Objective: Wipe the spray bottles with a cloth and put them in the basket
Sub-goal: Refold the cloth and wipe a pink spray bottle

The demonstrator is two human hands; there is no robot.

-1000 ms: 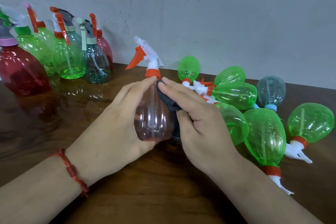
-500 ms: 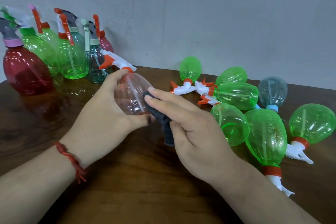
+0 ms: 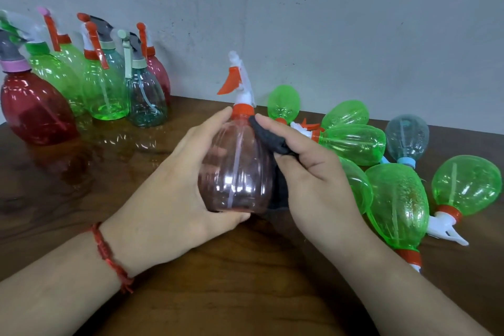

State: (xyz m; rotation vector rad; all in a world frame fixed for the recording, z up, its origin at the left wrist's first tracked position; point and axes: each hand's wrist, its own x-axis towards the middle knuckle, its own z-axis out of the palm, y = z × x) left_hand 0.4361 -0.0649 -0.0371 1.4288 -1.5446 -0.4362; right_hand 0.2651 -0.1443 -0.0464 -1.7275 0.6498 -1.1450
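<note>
Left hand point(image 3: 169, 191): wrapped on the pink spray bottle point(image 3: 237, 172) from its 9 o'clock side. Palm on the flank, index finger up to the orange collar, thumb along the base. Firm hold, fingers curled.

Bottle: upright, dead centre, between my 2 hands. Orange trigger points toward 10 o'clock; the white nozzle head is blurred. Cannot tell if the base touches the desk point(image 3: 231, 294) or sits just above it.

Right hand point(image 3: 313, 180): at the bottle's 3 o'clock, closed round the dark cloth point(image 3: 270, 139). Index finger lies stretched over the cloth and presses it on the bottle's shoulder at about 1 o'clock, just under the collar. The other fingers are curled, bunching the cloth. The rest of the cloth hangs between my palm and the bottle's right flank, touching it.

Red cord bracelet point(image 3: 109, 256) on the left wrist.

At 10 o'clock from the bottle, against the wall: upright bottles point(image 3: 106, 90), red, green and teal, close together.

At 3 o'clock, just beyond my right hand: green bottles lying down point(image 3: 395, 204), heaped, with 1 grey-blue bottle point(image 3: 406, 136) among them.
</note>
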